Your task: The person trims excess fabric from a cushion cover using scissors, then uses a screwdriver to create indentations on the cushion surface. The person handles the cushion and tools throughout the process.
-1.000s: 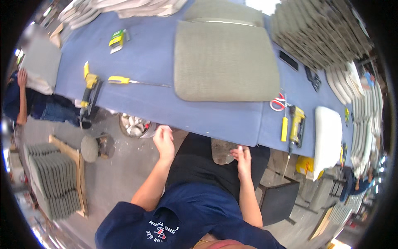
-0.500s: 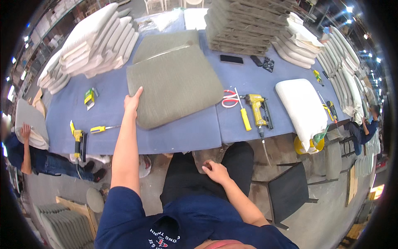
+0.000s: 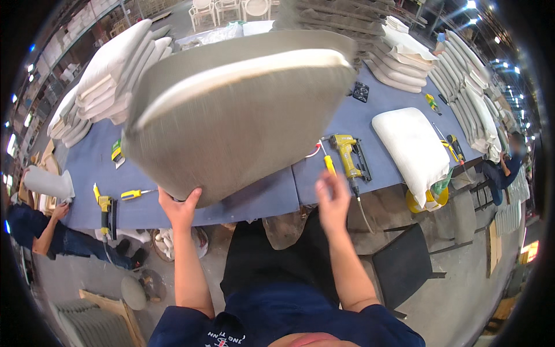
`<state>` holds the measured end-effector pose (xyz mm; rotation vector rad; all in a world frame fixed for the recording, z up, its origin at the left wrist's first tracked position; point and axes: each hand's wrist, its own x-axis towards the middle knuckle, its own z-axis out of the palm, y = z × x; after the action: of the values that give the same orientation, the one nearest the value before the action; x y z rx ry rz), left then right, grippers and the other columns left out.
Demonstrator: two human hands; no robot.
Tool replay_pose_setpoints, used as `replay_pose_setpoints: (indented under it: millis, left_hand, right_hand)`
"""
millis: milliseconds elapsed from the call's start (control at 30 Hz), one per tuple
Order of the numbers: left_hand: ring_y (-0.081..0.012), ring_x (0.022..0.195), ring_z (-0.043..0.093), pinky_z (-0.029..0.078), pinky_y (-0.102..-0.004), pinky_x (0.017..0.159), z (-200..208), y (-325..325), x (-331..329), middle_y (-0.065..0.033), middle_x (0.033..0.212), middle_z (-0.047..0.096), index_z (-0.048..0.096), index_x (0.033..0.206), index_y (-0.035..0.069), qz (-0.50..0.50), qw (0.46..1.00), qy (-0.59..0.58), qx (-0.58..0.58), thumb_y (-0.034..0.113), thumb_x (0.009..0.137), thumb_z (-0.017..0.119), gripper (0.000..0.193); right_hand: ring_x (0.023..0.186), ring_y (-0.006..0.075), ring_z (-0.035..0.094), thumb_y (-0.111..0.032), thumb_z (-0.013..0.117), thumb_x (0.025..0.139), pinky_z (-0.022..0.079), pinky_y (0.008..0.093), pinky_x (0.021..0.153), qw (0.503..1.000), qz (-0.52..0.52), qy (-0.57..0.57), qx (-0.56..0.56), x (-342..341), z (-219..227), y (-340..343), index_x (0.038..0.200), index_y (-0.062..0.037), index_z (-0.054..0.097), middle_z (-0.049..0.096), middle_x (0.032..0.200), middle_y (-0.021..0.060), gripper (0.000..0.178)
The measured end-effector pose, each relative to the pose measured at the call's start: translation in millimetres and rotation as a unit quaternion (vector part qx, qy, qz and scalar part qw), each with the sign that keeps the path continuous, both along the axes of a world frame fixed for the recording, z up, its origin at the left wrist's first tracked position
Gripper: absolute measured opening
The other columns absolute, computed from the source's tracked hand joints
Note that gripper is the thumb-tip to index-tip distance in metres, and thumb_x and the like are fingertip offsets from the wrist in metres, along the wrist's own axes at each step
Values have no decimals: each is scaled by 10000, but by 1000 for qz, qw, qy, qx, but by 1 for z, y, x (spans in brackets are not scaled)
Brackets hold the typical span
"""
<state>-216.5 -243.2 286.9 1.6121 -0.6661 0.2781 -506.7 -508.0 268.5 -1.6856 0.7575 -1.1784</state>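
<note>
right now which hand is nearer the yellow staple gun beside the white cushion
Right: right hand is just left of the yellow staple gun, toward the body; left hand farther left, holding the grey cushion

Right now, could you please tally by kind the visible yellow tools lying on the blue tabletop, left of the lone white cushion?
Yellow-and-black nail or staple guns: 2
Yellow-handled screwdrivers with slim metal shafts: 2
Total: 4

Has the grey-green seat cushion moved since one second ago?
Yes, upward: the grey-green seat cushion, flat on the blue tabletop one second ago, is now tilted up from it, held by the left hand.
</note>
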Motion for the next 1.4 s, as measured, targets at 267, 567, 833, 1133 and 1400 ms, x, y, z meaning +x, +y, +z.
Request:
replay_pose_setpoints:
  millis: [267, 567, 833, 1133, 1400]
  left_hand:
    - [-258, 1339, 585, 469, -447, 1159, -48, 34, -35, -120, 1448, 624, 533, 1501, -18, -90, 991, 49, -87, 398, 730, 1045, 1015]
    - [-253, 1362, 555, 454, -470, 1168, -35, 47, 56, -138, 1485, 590, 477, 1513, 7, -5, 943, 140, -303, 385, 1023, 768, 684]
    - [-393, 1566, 417, 354, -603, 1283, 29, 8, 38, -142, 1713, 433, 394, 1683, 128, 75, 926, 172, -327, 828, 1022, 335, 964]
    - [-385, 1329, 527, 427, -575, 1106, -18, 78, 37, -222, 1546, 526, 467, 1585, 52, 82, 984, -96, -127, 651, 1002, 475, 836]
    - [-345, 933, 723, 582, -511, 795, -80, 190, 79, -317, 1259, 715, 596, 1414, -61, -297, 907, -296, 39, 311, 1025, 693, 547]
  right_hand:
    - [1563, 261, 400, -502, 648, 1093, 314, 469, 1296, 951, 164, -216, 150, 7, 58, -92, 1666, -74, 362, 416, 1711, 101, 770]
    - [1427, 271, 504, -520, 841, 952, 385, 437, 1211, 989, 80, -112, 44, 29, 57, -65, 1615, -27, 385, 537, 1532, 130, 944]
    - [1509, 280, 436, -573, 884, 891, 319, 416, 1266, 977, 94, -190, 13, 43, 66, -45, 1652, 53, 301, 455, 1626, 181, 1145]
    - [1056, 204, 688, -227, 731, 992, 585, 376, 944, 962, 30, -105, 249, -22, 4, -30, 1309, -42, 650, 705, 1193, 132, 376]
    - [1292, 309, 614, -256, 537, 1088, 465, 483, 1183, 949, 111, -294, 13, -22, 14, -13, 1413, -14, 557, 657, 1301, 231, 406]
